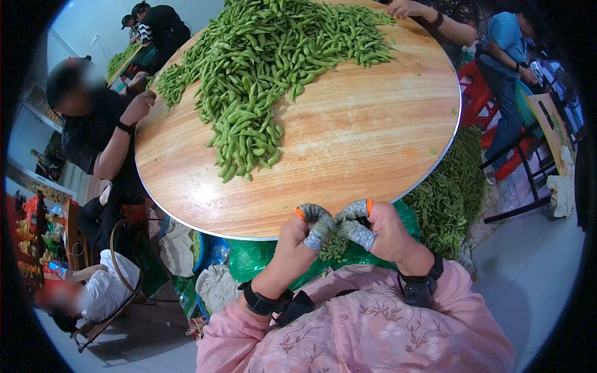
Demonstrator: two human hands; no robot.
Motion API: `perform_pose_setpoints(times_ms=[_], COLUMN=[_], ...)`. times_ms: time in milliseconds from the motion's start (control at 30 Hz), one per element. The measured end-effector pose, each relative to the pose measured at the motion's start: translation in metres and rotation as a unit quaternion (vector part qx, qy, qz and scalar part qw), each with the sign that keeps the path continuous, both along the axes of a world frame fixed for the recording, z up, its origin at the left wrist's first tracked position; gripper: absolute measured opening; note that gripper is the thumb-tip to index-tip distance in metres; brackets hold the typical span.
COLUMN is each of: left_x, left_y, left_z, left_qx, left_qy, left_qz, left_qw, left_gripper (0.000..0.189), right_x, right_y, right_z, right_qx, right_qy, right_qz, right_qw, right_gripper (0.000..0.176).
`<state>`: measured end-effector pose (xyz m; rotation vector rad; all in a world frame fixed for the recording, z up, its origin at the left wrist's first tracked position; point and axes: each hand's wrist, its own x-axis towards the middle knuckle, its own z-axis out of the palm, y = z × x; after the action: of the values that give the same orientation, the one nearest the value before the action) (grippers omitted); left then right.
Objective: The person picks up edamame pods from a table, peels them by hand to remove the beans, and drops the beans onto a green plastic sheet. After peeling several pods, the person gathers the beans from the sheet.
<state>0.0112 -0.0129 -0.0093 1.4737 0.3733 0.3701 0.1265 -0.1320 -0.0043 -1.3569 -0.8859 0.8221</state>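
Note:
My left hand (301,234) and my right hand (387,231) are close together just off the near edge of the round wooden table (354,137). Grey knit finger covers with orange edges wrap some of the fingers on both. The fingers are bent inward in a pinch, and whatever lies between them is too small or hidden to make out. Below them, small shelled green beans (334,248) lie on green plastic (245,260). A large pile of green soybean pods (261,74) covers the far and left part of the tabletop.
Co-workers' hands reach the table at the left (138,107) and far right (407,9). A heap of green pods or husks (444,202) covers the floor at right. Red stools (476,93) stand beyond. Pale cloths (217,286) and a seated person in white (112,289) are lower left.

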Motion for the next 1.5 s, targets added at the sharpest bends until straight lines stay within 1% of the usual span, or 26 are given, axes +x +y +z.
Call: perform_pose_setpoints(times_ms=[133, 233, 300, 333, 400, 533, 633, 667, 733, 800, 833, 867, 933, 967, 1000, 1033, 1167, 1200, 1233, 1300, 1333, 1367, 1400, 1433, 1467, 1500], left_x=[-0.006, -0.007, -0.007, -0.007, -0.006, -0.007, -0.007, -0.007, -0.009, -0.010, -0.009, -0.011, -0.010, -0.008, -0.006, -0.005, -0.010, -0.016, -0.022, -0.029, -0.027, -0.027, -0.026, -0.025, -0.027, -0.024], left_y=[0.005, 0.009, 0.011, 0.011, 0.011, 0.008, 0.005, 0.004, 0.003, -0.002, 0.001, -0.001, 0.000, -0.001, -0.003, -0.003, 0.009, 0.016, 0.022, 0.039, 0.053, 0.074, 0.100, 0.122, 0.151, 0.171], left_z=[0.005, 0.010, 0.011, 0.011, 0.012, 0.004, 0.001, -0.001, -0.003, -0.012, -0.017, -0.011, 0.002, 0.000, -0.003, -0.004, 0.004, 0.007, 0.009, 0.011, 0.009, 0.014, 0.003, 0.001, -0.011, -0.022], left_qx=[0.045, -0.017, -0.146, -0.146, -0.250, -0.296, -0.315, -0.274, -0.224, 0.007, 0.142, 0.182, 0.318, 0.322, 0.316, 0.309, 0.309, 0.300, 0.290, 0.259, 0.277, 0.330, 0.379, 0.290, 0.334, 0.300], left_qy=[0.010, 0.046, 0.109, 0.109, 0.119, 0.118, 0.112, 0.113, 0.106, -0.030, -0.003, 0.040, 0.048, 0.048, -0.037, -0.123, -0.155, -0.109, -0.064, -0.031, -0.038, -0.009, -0.036, -0.027, 0.000, 0.027], left_qz=[-0.008, -0.052, -0.080, -0.080, -0.071, -0.071, -0.059, -0.060, -0.051, -0.104, -0.130, -0.141, -0.202, -0.196, -0.193, -0.188, -0.185, -0.156, -0.127, 0.040, 0.154, 0.232, 0.288, 0.304, 0.305, 0.317], left_qw=[0.999, 0.997, 0.980, 0.980, 0.958, 0.945, 0.941, 0.953, 0.968, 0.994, 0.981, 0.972, 0.925, 0.925, 0.928, 0.924, 0.920, 0.935, 0.947, 0.965, 0.948, 0.915, 0.878, 0.907, 0.892, 0.899], left_gripper=[0.021, 0.021, 0.020, 0.020, 0.014, 0.011, 0.009, 0.010, 0.012, 0.015, 0.021, 0.025, 0.026, 0.026, 0.029, 0.033, 0.033, 0.032, 0.031, 0.029, 0.028, 0.028, 0.029, 0.033, 0.038, 0.040], right_x=[0.001, 0.000, 0.000, 0.001, 0.001, 0.001, 0.000, 0.001, 0.008, 0.028, 0.039, 0.049, 0.068, 0.084, 0.097, 0.102, 0.105, 0.103, 0.100, 0.092, 0.086, 0.080, 0.074, 0.067, 0.062, 0.057], right_y=[0.000, 0.000, 0.000, 0.000, -0.001, 0.000, -0.001, -0.003, -0.010, -0.033, -0.049, -0.067, -0.101, -0.125, -0.144, -0.153, -0.150, -0.144, -0.135, -0.113, -0.101, -0.087, -0.072, -0.059, -0.046, -0.033], right_z=[0.005, 0.008, 0.009, 0.010, 0.014, 0.014, 0.016, 0.015, 0.010, 0.011, 0.016, 0.021, 0.023, 0.003, -0.016, -0.020, -0.017, -0.015, -0.014, -0.017, -0.016, -0.014, -0.014, -0.014, -0.014, -0.015], right_qx=[-0.023, -0.013, -0.016, -0.019, -0.022, -0.043, -0.039, -0.039, -0.042, -0.080, -0.108, -0.137, -0.251, -0.270, -0.287, -0.281, -0.294, -0.307, -0.304, -0.188, -0.187, -0.147, -0.106, -0.101, -0.096, -0.095], right_qy=[0.025, -0.018, -0.012, -0.007, -0.032, -0.099, -0.074, -0.074, -0.172, -0.179, -0.173, -0.165, -0.295, -0.380, -0.459, -0.462, -0.352, -0.297, -0.297, -0.305, -0.305, -0.311, -0.315, -0.297, -0.279, -0.279], right_qz=[0.024, 0.037, 0.042, 0.046, 0.047, 0.054, 0.054, 0.054, 0.000, -0.003, -0.027, -0.050, -0.173, -0.222, -0.270, -0.270, -0.359, -0.382, -0.380, -0.365, -0.365, -0.338, -0.310, -0.288, -0.265, -0.265], right_qw=[0.999, 0.999, 0.999, 0.999, 0.998, 0.993, 0.995, 0.995, 0.984, 0.981, 0.979, 0.975, 0.906, 0.856, 0.796, 0.797, 0.813, 0.820, 0.821, 0.859, 0.859, 0.876, 0.891, 0.905, 0.918, 0.918], right_gripper=[0.008, 0.008, 0.008, 0.009, 0.009, 0.011, 0.012, 0.012, 0.015, 0.016, 0.018, 0.019, 0.022, 0.022, 0.023, 0.023, 0.018, 0.016, 0.016, 0.015, 0.015, 0.015, 0.015, 0.015, 0.015, 0.015])
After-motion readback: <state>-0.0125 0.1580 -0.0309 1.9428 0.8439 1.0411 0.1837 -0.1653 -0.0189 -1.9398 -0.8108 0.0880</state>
